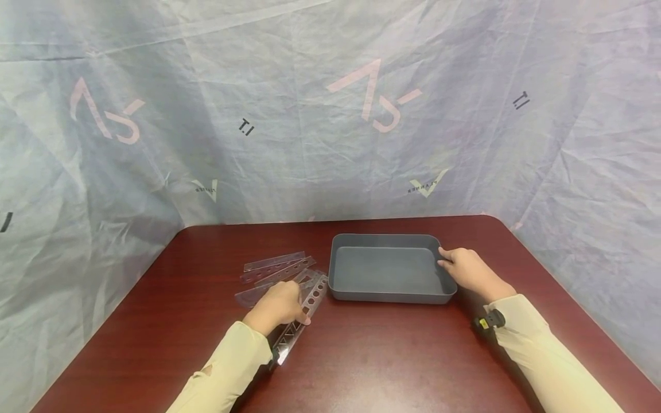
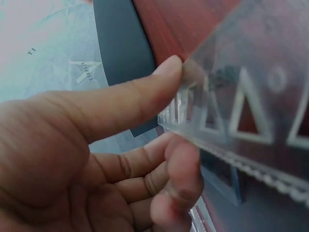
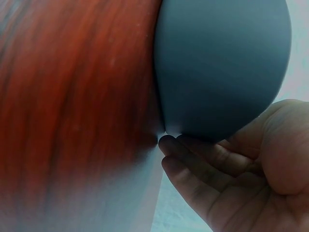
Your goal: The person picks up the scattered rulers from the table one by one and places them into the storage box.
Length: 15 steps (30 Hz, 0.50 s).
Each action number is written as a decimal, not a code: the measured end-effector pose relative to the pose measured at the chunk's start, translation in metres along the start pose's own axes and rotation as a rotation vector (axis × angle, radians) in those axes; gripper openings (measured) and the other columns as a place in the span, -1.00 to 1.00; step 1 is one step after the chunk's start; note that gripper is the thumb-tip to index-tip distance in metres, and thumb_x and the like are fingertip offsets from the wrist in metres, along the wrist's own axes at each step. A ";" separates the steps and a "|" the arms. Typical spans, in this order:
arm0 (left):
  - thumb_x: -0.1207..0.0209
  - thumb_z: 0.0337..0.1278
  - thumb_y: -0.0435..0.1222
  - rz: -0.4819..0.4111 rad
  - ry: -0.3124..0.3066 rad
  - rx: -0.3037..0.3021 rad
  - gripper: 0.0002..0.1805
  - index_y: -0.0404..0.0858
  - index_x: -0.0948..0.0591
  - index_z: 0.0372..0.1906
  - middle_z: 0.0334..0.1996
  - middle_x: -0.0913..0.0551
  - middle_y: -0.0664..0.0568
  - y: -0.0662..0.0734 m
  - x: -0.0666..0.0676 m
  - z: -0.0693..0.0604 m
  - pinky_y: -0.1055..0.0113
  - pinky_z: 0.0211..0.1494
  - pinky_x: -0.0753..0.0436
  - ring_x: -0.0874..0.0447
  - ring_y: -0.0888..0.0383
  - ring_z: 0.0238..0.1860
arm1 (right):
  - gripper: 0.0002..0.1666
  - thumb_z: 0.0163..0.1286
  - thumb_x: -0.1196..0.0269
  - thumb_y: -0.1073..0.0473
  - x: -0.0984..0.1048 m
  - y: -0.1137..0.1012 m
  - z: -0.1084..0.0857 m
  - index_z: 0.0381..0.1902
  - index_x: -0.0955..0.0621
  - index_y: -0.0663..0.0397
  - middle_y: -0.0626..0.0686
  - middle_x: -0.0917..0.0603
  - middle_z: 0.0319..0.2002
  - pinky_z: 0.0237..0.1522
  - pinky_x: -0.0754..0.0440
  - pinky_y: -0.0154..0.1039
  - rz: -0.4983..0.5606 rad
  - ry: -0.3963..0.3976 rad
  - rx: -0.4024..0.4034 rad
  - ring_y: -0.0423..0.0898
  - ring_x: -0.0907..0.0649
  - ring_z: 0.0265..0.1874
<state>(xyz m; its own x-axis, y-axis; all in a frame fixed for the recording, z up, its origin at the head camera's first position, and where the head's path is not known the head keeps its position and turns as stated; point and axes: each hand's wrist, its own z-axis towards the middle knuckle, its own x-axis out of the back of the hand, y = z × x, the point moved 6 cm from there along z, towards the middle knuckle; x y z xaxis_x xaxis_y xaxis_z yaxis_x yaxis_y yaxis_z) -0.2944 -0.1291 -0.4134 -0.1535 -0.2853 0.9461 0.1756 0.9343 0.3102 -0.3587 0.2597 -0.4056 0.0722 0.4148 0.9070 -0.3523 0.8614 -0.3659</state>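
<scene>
My left hand (image 1: 279,304) pinches a clear plastic stencil ruler (image 1: 316,295) with rows of cut-out shapes. In the left wrist view, the thumb lies on one face of the ruler (image 2: 251,106) and curled fingers are at its lower edge. On the right, my right hand (image 1: 472,272) grips the short right side of a grey rectangular tray (image 1: 392,297). The right wrist view has fingers against the outside of the tray wall (image 3: 222,63), while the thumb is mostly hidden behind it.
Left of the tray lie a clear straight ruler (image 1: 273,261), another clear ruler (image 1: 286,271) and a clear protractor (image 1: 249,296), partly overlapping. All rest on a dark red wooden table (image 1: 372,355). A pale printed sheet (image 1: 310,143) hangs behind the table.
</scene>
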 end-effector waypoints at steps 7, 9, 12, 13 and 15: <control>-0.60 -0.30 -0.17 0.030 0.000 -0.020 -0.57 -0.12 -0.50 -0.76 -0.71 -0.46 0.12 0.000 0.001 0.002 0.26 -0.41 -0.45 -0.39 0.14 -0.56 | -0.47 0.43 -0.21 0.29 0.001 -0.002 0.000 0.25 -0.44 0.53 0.47 -0.48 0.19 -0.48 -0.38 -0.24 -0.007 0.010 0.001 -0.11 -0.42 -0.55; -0.60 -0.30 -0.18 0.021 -0.003 -0.015 -0.57 -0.12 -0.50 -0.76 -0.70 -0.47 0.11 0.000 0.002 0.002 0.26 -0.41 -0.45 -0.40 0.14 -0.56 | -0.48 0.43 -0.21 0.29 0.001 -0.003 0.000 0.25 -0.45 0.53 0.46 -0.49 0.18 -0.48 -0.38 -0.24 -0.010 0.012 0.003 -0.10 -0.44 -0.53; -0.60 -0.30 -0.20 0.006 -0.002 -0.015 -0.58 -0.13 -0.51 -0.74 -0.70 -0.47 0.11 -0.001 0.003 0.003 0.25 -0.40 -0.46 -0.41 0.13 -0.55 | -0.48 0.43 -0.21 0.29 0.001 -0.003 0.000 0.24 -0.45 0.54 0.46 -0.49 0.18 -0.47 -0.40 -0.21 -0.013 0.019 0.004 -0.06 -0.48 -0.49; -0.59 -0.30 -0.20 0.001 -0.003 -0.014 -0.59 -0.14 -0.51 -0.74 -0.70 -0.47 0.11 -0.001 0.003 0.003 0.25 -0.40 -0.46 -0.41 0.13 -0.55 | -0.48 0.43 -0.21 0.30 0.001 -0.003 0.000 0.24 -0.45 0.54 0.46 -0.49 0.18 -0.45 -0.41 -0.19 -0.012 0.020 0.004 -0.01 -0.53 -0.47; -0.59 -0.29 -0.21 -0.003 -0.002 -0.019 -0.59 -0.14 -0.51 -0.74 -0.70 -0.46 0.11 -0.001 0.003 0.003 0.26 -0.40 -0.46 -0.40 0.14 -0.56 | -0.49 0.43 -0.20 0.30 0.001 -0.004 0.000 0.24 -0.46 0.54 0.46 -0.50 0.18 -0.33 -0.58 -0.10 -0.010 0.024 0.007 0.13 -0.66 -0.28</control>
<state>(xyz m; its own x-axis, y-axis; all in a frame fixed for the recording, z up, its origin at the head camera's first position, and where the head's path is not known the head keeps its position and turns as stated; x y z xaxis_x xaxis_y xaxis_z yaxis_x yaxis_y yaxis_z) -0.2979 -0.1303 -0.4110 -0.1564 -0.2877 0.9449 0.1933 0.9292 0.3149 -0.3571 0.2571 -0.4036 0.0987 0.4129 0.9054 -0.3575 0.8638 -0.3550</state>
